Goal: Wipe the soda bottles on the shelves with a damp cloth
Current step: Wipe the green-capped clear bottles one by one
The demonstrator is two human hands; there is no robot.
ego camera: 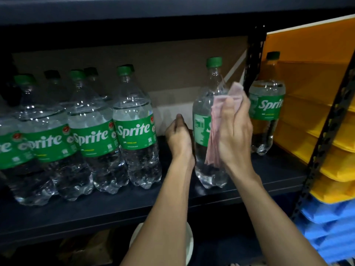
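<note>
A clear Sprite bottle (204, 120) with a green cap and green label stands upright on the dark shelf (119, 210). My right hand (233, 131) grips a pink cloth (216, 131) and presses it against the bottle's right side. My left hand (178, 136) is at the bottle's left side by the label, its fingers curled; whether it grips the bottle is not visible. Several more Sprite bottles (134, 127) stand in a group on the left. One more bottle (268, 106) stands at the right behind the shelf post.
A black perforated shelf post (254, 60) rises right of the held bottle. Stacked yellow bins (330, 131) and blue bins (326, 233) fill the right side. A white round container (189, 244) sits below the shelf between my forearms. A cardboard wall backs the shelf.
</note>
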